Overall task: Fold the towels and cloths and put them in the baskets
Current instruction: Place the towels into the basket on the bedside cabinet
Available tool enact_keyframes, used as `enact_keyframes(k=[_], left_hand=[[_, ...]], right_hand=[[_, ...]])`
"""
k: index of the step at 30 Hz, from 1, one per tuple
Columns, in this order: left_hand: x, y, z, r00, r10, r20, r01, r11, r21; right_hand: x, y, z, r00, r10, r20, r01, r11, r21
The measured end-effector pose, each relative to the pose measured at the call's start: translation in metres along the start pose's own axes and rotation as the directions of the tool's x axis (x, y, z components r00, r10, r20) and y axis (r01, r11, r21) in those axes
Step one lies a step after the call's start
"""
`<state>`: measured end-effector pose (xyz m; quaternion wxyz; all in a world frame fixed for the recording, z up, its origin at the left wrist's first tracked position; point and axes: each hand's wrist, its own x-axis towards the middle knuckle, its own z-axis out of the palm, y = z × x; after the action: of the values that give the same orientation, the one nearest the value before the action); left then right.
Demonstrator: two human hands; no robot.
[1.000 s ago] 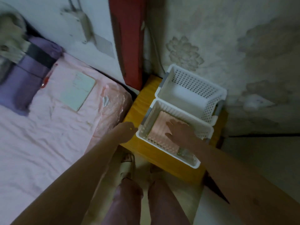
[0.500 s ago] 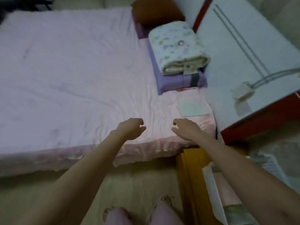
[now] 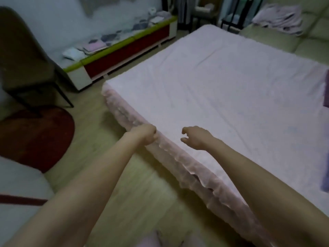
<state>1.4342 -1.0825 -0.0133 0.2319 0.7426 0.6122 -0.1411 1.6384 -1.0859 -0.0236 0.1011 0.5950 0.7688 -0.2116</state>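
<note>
Both my hands hover over the near edge of a bed with a pink sheet [image 3: 222, 90]. My left hand [image 3: 146, 134] is curled into a loose fist at the bed's edge and holds nothing. My right hand [image 3: 194, 138] is over the sheet, fingers curved and apart, with nothing in it. Several folded cloths [image 3: 92, 47] lie along a low cabinet [image 3: 124, 49] with a green top at the far left wall. A crumpled pale cloth pile [image 3: 279, 18] lies on the sofa at the far right. No basket is in view.
A dark chair [image 3: 23, 56] stands at the left, with a dark red round rug [image 3: 35, 138] on the wooden floor below it. A pale green sofa [image 3: 292, 38] runs behind the bed. A purple item [image 3: 326, 93] shows at the bed's right edge.
My view has swung left from the baskets, across the bed's head end, to the bed's foot end and the low cabinet. My right hand has left the basket; both hands are empty in front of me.
</note>
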Motion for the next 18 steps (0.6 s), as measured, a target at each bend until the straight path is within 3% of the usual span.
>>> enact_keyframes(k=[7,12,18], left_hand=[[0.003,-0.187,-0.037,0.969,-0.245,-0.03,0.236,0.956,-0.176],[0.019,-0.308,-0.082,0.886,-0.464,-0.013,0.444,0.855,-0.267],[0.054,-0.44,-0.133,0.805,-0.594,-0.012,0.557,0.761,-0.333]], right_hand=[[0.167,-0.149,-0.039,0.967,-0.247,0.059,0.25,0.967,-0.052],[0.3,-0.253,-0.066,0.939,-0.327,0.111,0.334,0.941,-0.051],[0.431,-0.368,-0.098,0.883,-0.429,0.19,0.451,0.887,-0.098]])
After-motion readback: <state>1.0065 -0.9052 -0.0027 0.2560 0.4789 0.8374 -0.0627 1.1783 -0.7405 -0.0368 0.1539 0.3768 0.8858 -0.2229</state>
